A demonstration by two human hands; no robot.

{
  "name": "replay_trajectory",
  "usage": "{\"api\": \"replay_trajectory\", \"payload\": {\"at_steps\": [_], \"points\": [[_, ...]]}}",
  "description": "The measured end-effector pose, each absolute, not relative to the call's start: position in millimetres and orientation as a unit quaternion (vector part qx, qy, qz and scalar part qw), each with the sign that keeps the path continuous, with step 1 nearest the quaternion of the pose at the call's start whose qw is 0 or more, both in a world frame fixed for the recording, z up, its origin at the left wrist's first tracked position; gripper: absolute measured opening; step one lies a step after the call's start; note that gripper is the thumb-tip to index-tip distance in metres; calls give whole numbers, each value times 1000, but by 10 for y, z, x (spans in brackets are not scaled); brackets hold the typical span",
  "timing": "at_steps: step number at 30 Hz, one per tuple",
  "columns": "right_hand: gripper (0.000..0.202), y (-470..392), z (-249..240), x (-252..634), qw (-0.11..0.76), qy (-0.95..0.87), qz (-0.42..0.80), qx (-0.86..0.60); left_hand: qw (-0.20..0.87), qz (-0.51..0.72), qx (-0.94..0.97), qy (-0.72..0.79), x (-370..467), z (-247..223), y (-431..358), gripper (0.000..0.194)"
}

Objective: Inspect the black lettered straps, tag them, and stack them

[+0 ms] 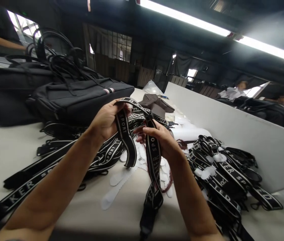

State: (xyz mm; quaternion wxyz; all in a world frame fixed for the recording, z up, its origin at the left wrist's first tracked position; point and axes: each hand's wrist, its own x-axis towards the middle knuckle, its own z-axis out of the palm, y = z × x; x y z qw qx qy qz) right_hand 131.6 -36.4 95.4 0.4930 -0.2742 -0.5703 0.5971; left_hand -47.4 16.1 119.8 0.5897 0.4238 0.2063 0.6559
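A black strap [153, 150] with white lettering and pale edges loops between my two hands above the table. My left hand [108, 120] pinches its upper bend, and a short free end hangs down beside it. The longer part runs through my right hand [160, 135], whose fingers are closed around it, and drops to a dark end piece near the table's front edge. Beneath and left of my hands lies a pile of similar straps [111, 150]. White paper pieces [116, 187] are scattered under the held strap.
Black bags [81, 97] with looped handles are heaped at the left. Another strap pile [222, 174] lies at the right, beside a low white partition [219, 117]. Dark folded fabric [158, 103] and a plastic bag [152, 87] sit farther back. Other people are in the background.
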Motion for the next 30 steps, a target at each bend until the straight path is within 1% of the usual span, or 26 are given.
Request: {"api": "replay_trajectory", "payload": {"at_steps": [2,4,5,8,10,12,15,17,19,21,22,25,26,27,28,29,30], "points": [[40,-370,939,1274,470,-547,653,-231,577,673,420,194,-507,1222,157,6],[47,-347,914,1249,471,-524,680,-200,546,678,446,208,-538,1218,153,9],[48,-327,900,1243,479,-514,685,-191,514,680,472,223,-546,1203,153,13],[40,-265,877,1244,537,-490,664,-177,382,675,570,271,-509,1108,151,22],[37,-254,886,1259,588,-493,613,-186,335,631,640,282,-430,1028,134,19],[35,-289,916,1277,637,-516,529,-221,333,563,701,282,-319,958,94,17],[35,-418,981,1292,679,-545,394,-294,331,489,758,275,-153,889,17,22],[37,-519,1041,1284,693,-552,340,-315,314,480,773,270,-80,864,-22,21],[38,-596,1135,1256,702,-558,312,-313,295,496,774,260,-51,856,-42,18],[38,-633,1285,1200,705,-567,299,-301,318,518,761,225,-61,866,-57,15],[36,-639,1384,1163,706,-574,296,-291,353,519,752,201,-76,877,-69,17],[20,-636,1740,1033,717,-598,289,-211,495,481,710,137,-131,928,-136,38],[15,-636,1858,994,721,-604,291,-174,526,470,697,127,-149,946,-164,44],[15,-637,1966,963,723,-606,299,-141,541,467,688,124,-165,961,-190,47],[20,-640,2058,943,719,-609,313,-119,538,477,683,125,-180,975,-211,48],[28,-642,2129,935,708,-614,330,-111,516,501,682,130,-197,987,-222,45],[36,-641,2177,940,688,-627,346,-114,468,538,686,145,-215,998,-224,38]]}}
